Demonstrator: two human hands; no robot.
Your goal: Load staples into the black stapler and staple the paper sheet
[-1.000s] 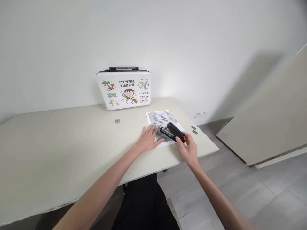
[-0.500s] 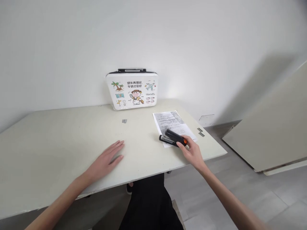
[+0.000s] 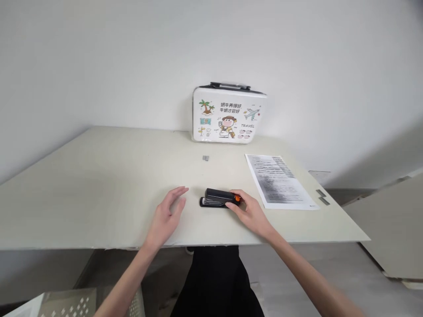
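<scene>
A black stapler point(image 3: 216, 197) with an orange part at its rear end lies sideways near the front of the pale table point(image 3: 115, 189), its nose pointing left. My right hand point(image 3: 247, 211) grips its rear end between thumb and fingers. To the left of the stapler, my left hand point(image 3: 168, 215) hovers over or rests on the table, with thumb and fingers apart and nothing in it. A printed sheet point(image 3: 279, 182) lies flat to the right of my right hand, not touched by either hand.
At the back, a white case point(image 3: 228, 115) with cartoon prints stands against the wall. Small grey staple strips lie in front of it point(image 3: 205, 158) and near the right edge point(image 3: 322, 197). A perforated container point(image 3: 72, 304) shows below the table at lower left.
My right hand has brought the stapler left, off the sheet. My left hand has turned, its fingers now more curved and nearer the stapler. The view has shifted left.
</scene>
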